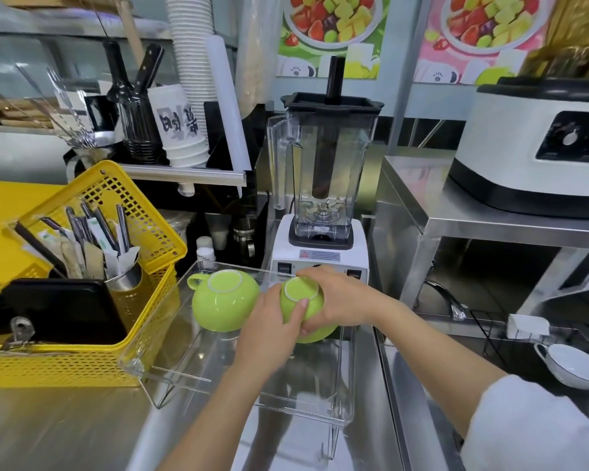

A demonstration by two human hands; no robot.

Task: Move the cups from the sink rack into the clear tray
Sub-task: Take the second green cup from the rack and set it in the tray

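Two green cups sit upside down in the clear tray (170,338), at its far end. One green cup (223,300) stands alone on the left, its handle pointing left and its pale foot ring facing up. The second green cup (303,302) is just beside it on the right, held between both hands. The left hand (269,331) closes on its near side, thumb pressed against the cup wall, and the right hand (340,297) wraps round its far and right side, fingers curled under the rim. Whether this cup already rests on the tray floor cannot be told, since the hands hide its lower edge. One white cup (573,365) lies well apart at the right, on the dark wire sink rack (483,331), with a second white rim partly cut off at the picture's edge below it. A faucet (447,299) rises beside the rack. Directly behind the tray stands one blender (322,198) with a clear jug and black lid. Touching the tray's left wall is one yellow basket (82,355), holding a metal cup of straws and utensils (123,273) and a black tablet-like slab. One white appliance (538,151) with dials sits on the steel shelf to the right.
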